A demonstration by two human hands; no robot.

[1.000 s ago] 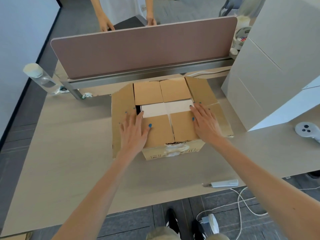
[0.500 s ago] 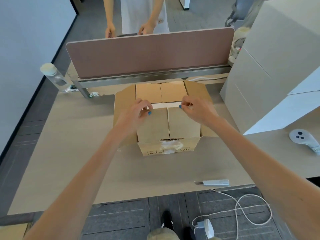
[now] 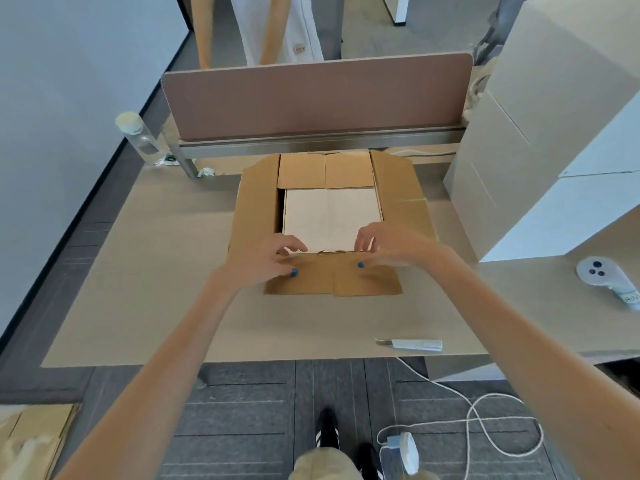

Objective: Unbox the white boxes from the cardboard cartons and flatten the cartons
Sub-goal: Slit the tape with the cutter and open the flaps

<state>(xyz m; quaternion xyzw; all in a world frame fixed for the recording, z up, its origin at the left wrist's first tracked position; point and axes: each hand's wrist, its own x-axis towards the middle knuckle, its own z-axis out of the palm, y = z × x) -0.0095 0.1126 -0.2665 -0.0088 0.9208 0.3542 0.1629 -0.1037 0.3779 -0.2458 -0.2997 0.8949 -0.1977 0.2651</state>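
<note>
A brown cardboard carton (image 3: 258, 202) stands open on the desk in the head view. Two white boxes (image 3: 329, 213) lie side by side inside it, their tops showing. The two near flaps (image 3: 346, 282) are folded out and down toward me. My left hand (image 3: 263, 259) holds the left near flap at its fold, fingers curled over the edge and thumb on the flap. My right hand (image 3: 394, 247) holds the right near flap the same way. The far flaps partly cover the back of the white boxes.
Large white boxes (image 3: 554, 150) are stacked at the right. A utility knife (image 3: 412, 344) lies near the desk's front edge, a white controller (image 3: 602, 277) at far right, a bottle (image 3: 138, 136) at back left. A person (image 3: 277, 26) stands behind the divider (image 3: 311, 95).
The two near flaps, flat over the carton a second ago, have been pulled open toward me and folded down. More of the white boxes shows. Both hands moved to the near edge.
</note>
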